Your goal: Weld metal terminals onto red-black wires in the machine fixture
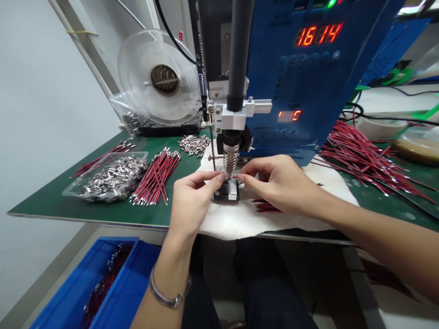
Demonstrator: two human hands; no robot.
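Observation:
My left hand [192, 201] pinches thumb and forefinger together at the left of a small metal fixture [233, 189]; whatever lies between those fingertips is too small to make out. From the other side, my right hand [274, 183] pinches what looks like a thin red-and-black wire, mostly hidden by the fingers. Right above both fingertips is the spring-wrapped tip [231, 157] of a soldering machine. Under my right hand, several red-and-black wires [265, 206] lie on a white cloth [222, 224].
A clear tray of metal connectors [115, 178], a bundle of wires with connectors [156, 176] and loose connectors [194, 145] lie left. Behind stand a clear reel [137, 77] and the blue control box [291, 82]. More wires [363, 155] are right; blue bins [82, 269] sit below.

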